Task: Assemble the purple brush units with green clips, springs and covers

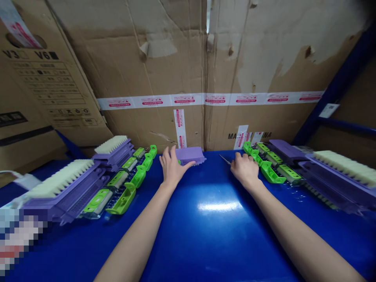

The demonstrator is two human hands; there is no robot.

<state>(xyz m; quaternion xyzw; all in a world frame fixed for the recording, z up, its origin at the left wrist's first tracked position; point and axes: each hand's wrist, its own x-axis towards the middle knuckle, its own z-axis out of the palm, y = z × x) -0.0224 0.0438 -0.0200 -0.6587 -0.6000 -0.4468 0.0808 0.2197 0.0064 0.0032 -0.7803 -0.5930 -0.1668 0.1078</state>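
Note:
My left hand (172, 166) is at the far side of the blue table, fingers spread, beside a purple plastic housing (192, 155). Its thumb reaches across the near edge of that housing; whether it presses on it I cannot tell. Further right, my right hand (245, 168) rests low over the table with its fingers curled. A thin pointed metal tool (225, 158) sticks out leftward from those fingers; its handle is hidden. Just beyond that hand runs a row of bright green plastic clips (272, 174).
Purple housings with cream bristle strips (63, 178) stand at left, alongside green-and-clear parts (98, 201) and green clips (125, 199). Similar purple housings (331, 180) lie at right. Cardboard (152, 74) walls off the back, and a blue metal frame (329, 84) rises at right.

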